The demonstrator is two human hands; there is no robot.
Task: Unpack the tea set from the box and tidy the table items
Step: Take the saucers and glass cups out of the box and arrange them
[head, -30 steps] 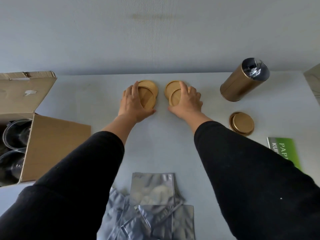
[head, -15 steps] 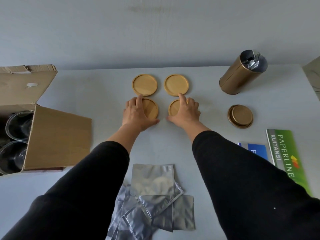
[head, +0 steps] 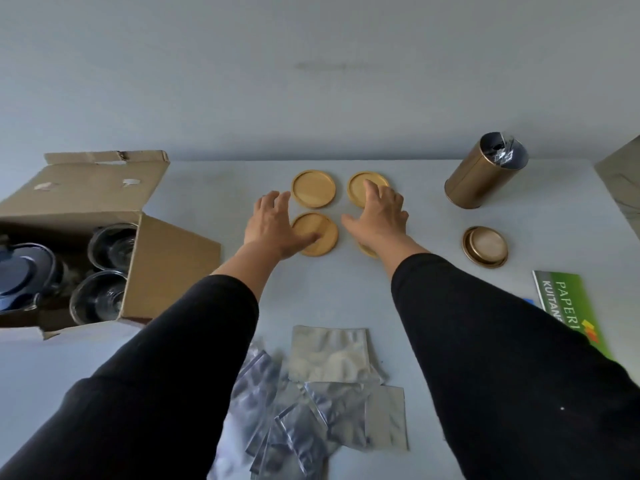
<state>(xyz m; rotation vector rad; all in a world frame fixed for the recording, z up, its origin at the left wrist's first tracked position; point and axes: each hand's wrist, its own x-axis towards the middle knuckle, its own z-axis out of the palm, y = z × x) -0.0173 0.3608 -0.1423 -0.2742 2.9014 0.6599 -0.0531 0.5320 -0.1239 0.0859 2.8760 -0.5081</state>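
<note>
- Fingers of both hands were spread and relaxed, gripping nothing: left hand (head: 273, 225) over the near-left coaster (head: 320, 237), right hand (head: 379, 216) covering the near-right coaster (head: 367, 250).
- Box (head: 166, 251) at left held glasses (head: 110, 244); lifting them upright, one at a time, seemed wise.

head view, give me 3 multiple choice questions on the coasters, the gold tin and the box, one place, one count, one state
1. Where does the tin lid lie?
A. on the gold tin
B. on the table, nearer the person than the gold tin
C. inside the box

2. How many wooden coasters show?
A. two
B. four
C. six

3. How is the gold tin?
A. open, foil showing at its mouth
C. lying flat
B. closed by its lid

Answers:
1 B, the lid rests apart from the tin, on the table.
2 B, two far coasters and two near ones, the right hand covering most of one.
3 A, the top is uncovered and crinkled foil shows inside.
</note>
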